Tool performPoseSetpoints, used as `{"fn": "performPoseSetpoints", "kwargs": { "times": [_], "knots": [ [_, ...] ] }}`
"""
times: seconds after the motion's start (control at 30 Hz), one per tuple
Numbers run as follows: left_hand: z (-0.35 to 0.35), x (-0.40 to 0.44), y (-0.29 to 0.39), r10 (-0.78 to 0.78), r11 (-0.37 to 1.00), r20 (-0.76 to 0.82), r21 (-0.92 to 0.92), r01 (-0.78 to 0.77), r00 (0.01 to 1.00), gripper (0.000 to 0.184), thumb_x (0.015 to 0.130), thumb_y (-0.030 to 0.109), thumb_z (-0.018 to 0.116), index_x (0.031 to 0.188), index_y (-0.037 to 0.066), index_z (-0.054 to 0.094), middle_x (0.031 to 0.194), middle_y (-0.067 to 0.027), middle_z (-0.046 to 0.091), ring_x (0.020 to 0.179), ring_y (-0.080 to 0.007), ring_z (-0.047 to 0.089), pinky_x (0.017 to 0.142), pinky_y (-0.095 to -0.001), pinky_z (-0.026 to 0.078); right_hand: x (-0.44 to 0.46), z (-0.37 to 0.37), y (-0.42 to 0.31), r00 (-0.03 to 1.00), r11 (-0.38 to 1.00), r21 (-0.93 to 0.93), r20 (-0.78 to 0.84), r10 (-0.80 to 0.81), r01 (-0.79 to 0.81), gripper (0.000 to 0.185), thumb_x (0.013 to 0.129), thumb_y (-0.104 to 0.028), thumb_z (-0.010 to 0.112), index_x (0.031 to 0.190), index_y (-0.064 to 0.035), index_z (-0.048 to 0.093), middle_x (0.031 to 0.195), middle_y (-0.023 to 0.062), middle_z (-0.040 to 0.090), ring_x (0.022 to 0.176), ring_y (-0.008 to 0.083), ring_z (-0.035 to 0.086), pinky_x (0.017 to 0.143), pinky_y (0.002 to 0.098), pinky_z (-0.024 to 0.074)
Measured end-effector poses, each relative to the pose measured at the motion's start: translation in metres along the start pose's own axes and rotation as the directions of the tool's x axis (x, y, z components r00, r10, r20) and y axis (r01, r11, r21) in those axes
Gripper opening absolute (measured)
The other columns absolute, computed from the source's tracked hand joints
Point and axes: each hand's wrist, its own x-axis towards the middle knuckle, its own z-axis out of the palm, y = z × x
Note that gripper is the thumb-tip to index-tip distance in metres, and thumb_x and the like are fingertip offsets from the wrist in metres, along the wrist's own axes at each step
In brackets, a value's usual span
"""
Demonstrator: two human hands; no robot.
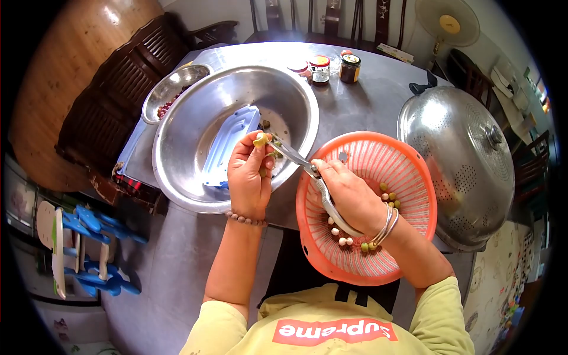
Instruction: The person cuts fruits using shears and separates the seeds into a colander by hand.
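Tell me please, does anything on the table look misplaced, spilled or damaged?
The pale blue tray lies slanted inside the large steel basin, beside loose round pieces; it looks slightly askew, perhaps on purpose. I see no clear spill or damage.

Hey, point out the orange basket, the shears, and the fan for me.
Orange basket [425, 214]: head view, right side wall.
Shears [291, 154]: head view, blades.
Fan [449, 24]: head view, yellow hub.

Yellow shirt, red "Supreme" box, beaded bracelet, bangles
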Motion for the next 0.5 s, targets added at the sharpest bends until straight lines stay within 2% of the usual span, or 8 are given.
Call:
{"fn": "performPoseSetpoints", "kwargs": {
  "times": [0.1,0.23,0.5],
  "knots": [
    [-0.0101,0.0027,-0.0046,0.009,1.0,0.071,-0.004,-0.009,0.997,0.016,0.09,0.006,0.052,0.104,0.0,0.055,0.084,-0.0069,0.059,0.064,-0.0086,0.049,0.057,-0.0187,0.042,0.0004,-0.0042,-0.0026,0.99,0.991,0.082,0.102,0.093,-0.101,0.035,0.08,0.002,0.046,0.115,0.0071,0.045,0.096,0.0241,0.051,0.086,0.0379,0.056,0.074,0.041,0.0477],
    [-0.0108,0.0031,-0.0038,-0.022,1.0,0.093,0.003,0.021,0.995,0.016,0.09,0.007,0.052,0.104,0.0,0.056,0.082,-0.0059,0.059,0.063,-0.0085,0.049,0.057,-0.0186,0.041,0.0013,0.002,0.0004,0.996,0.996,0.066,0.07,0.05,-0.054,0.035,0.08,0.002,0.046,0.114,0.0064,0.045,0.094,0.0239,0.052,0.084,0.0379,0.057,0.073,0.0412,0.0476],
    [-0.0044,0.0028,-0.0036,-0.03,0.999,0.022,0.041,0.03,0.999,0.012,0.09,0.011,0.054,0.097,0.001,0.054,0.075,-0.005,0.057,0.059,-0.0097,0.047,0.054,-0.0191,0.04,0.0029,0.0027,0.0016,0.992,0.992,0.113,0.116,0.05,-0.063,0.027,0.081,-0.001,0.047,0.107,0.0045,0.047,0.091,0.0233,0.052,0.084,0.0376,0.056,0.074,0.0417,0.047]
  ]
}}
